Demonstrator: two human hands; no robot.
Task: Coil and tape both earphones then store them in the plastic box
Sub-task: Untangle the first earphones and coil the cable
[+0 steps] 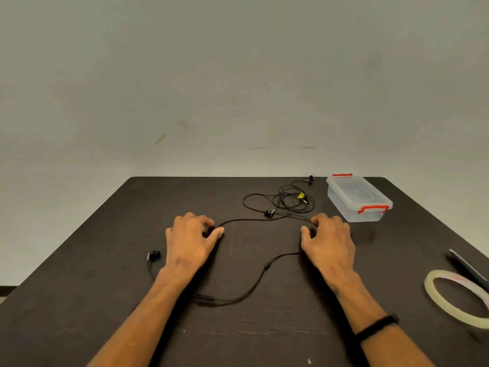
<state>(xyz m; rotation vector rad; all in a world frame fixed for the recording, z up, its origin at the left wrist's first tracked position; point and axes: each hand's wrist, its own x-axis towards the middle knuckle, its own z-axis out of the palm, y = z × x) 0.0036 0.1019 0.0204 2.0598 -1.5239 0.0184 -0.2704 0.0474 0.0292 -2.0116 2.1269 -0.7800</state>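
Both hands, left hand (191, 235) and right hand (326, 237), pinch the near earphone cable (260, 221) stretched between them; I judge coiling starts next, toward 12 o'clock.

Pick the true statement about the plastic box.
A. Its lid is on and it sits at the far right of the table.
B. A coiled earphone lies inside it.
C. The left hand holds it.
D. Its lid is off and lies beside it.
A: the box has its lid on, red clips at both ends, far right on the table, nothing seen inside.
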